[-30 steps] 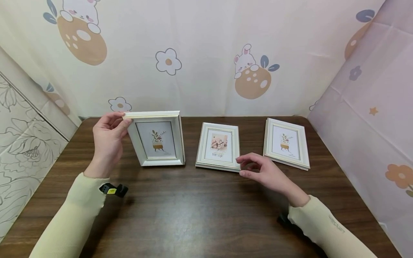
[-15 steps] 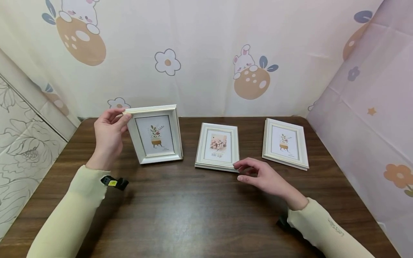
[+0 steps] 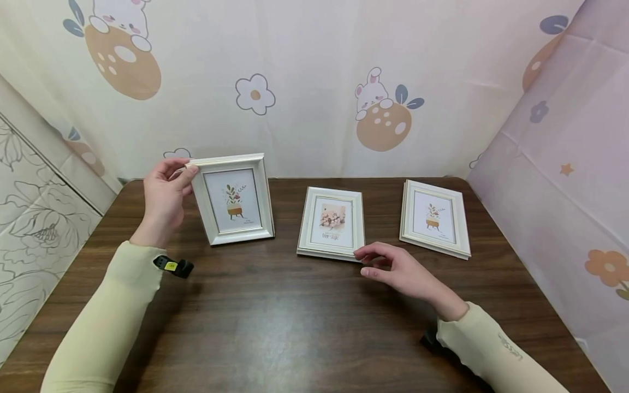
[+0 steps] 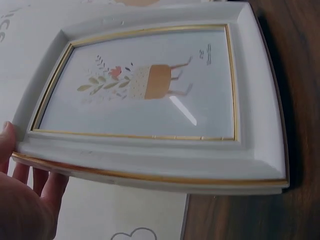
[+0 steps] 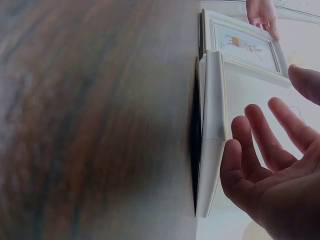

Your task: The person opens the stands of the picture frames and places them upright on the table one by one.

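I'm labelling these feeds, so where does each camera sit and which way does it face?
Head: worn there, facing forward and down at a dark brown wood-grain table; left hand, right hand and pale yellow sleeves show.
Left wrist: worn there, facing the white rectangular plant-print picture frame the left hand grips; that hand shows lower left.
Right wrist: worn there, facing low across the table past a white rectangular blossom-print frame; both hands show.
Shared: all three views show what the left hand grips.
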A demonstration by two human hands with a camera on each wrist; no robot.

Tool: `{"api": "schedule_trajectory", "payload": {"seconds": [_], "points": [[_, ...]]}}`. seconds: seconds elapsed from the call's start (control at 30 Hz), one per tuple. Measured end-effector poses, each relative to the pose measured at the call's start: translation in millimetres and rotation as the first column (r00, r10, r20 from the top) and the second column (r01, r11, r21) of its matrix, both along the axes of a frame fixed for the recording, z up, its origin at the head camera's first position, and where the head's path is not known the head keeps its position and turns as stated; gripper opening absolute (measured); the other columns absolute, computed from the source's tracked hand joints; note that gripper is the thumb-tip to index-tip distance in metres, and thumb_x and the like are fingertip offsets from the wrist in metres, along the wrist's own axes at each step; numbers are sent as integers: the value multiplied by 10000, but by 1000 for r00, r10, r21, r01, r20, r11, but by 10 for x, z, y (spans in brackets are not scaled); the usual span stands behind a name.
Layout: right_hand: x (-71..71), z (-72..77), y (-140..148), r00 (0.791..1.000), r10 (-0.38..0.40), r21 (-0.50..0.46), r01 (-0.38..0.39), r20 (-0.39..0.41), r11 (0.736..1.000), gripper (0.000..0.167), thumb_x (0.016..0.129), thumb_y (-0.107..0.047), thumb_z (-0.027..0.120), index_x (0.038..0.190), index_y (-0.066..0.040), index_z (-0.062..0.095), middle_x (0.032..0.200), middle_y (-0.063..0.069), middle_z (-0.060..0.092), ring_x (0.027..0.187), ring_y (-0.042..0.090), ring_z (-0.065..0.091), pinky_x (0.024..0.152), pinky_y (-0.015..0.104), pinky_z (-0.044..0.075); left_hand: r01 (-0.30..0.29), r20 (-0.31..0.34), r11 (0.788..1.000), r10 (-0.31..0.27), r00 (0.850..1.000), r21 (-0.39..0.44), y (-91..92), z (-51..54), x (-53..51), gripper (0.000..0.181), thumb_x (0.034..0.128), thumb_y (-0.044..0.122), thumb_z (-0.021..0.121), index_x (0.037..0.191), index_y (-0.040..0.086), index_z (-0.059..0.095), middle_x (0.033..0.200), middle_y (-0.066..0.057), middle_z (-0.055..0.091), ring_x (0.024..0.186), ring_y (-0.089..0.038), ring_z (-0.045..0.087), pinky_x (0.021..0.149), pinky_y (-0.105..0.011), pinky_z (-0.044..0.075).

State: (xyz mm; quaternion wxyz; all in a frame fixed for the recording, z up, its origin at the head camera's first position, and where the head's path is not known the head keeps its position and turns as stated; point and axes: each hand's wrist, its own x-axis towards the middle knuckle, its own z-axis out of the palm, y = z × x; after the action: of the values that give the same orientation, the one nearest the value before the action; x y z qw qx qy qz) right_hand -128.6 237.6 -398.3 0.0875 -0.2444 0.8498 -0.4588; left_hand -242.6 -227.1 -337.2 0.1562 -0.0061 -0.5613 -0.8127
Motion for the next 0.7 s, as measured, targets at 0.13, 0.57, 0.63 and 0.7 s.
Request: {"api": "schedule_trajectory", "payload": {"seconds": [0.13, 0.57, 0.63, 0.7], "points": [[8, 5, -2, 1000, 0, 5, 0, -1, 1000, 282, 931, -126, 716, 1204, -80, 662, 1156, 60, 672, 1036, 321, 639, 909, 397, 513, 11, 6, 999, -10, 1000, -37, -11, 7, -8, 261, 819, 53, 811, 1040, 50, 672, 1063, -41, 666, 927, -135, 634, 665, -220, 548], [18, 8, 11, 1000, 0, 27, 0, -7, 1000, 270, 936, -205, 720, 1183, -106, 673, 1148, 81, 678, 1031, 251, 647, 901, 409, 517, -11, -63, 996, 5, 998, -91, -58, -59, 6, 291, 826, -7, 792, 1086, 50, 675, 1112, -51, 707, 955, -138, 603, 746, -190, 506], [15, 7, 11, 1000, 0, 29, 0, -9, 1000, 267, 939, -208, 717, 1182, -107, 673, 1147, 74, 677, 1033, 255, 645, 902, 406, 516, -9, -59, 995, 3, 998, -104, -64, -70, 15, 316, 831, -11, 785, 1115, 59, 666, 1123, -46, 703, 960, -139, 596, 758, -191, 501], [12, 6, 11, 1000, 1, 30, 0, -10, 1000, 266, 940, -208, 715, 1181, -104, 672, 1146, 71, 677, 1031, 254, 644, 902, 404, 516, -14, -53, 993, 7, 999, -120, -66, -85, 26, 340, 837, -19, 777, 1144, 66, 656, 1121, -34, 700, 971, -144, 592, 783, -194, 496]]}}
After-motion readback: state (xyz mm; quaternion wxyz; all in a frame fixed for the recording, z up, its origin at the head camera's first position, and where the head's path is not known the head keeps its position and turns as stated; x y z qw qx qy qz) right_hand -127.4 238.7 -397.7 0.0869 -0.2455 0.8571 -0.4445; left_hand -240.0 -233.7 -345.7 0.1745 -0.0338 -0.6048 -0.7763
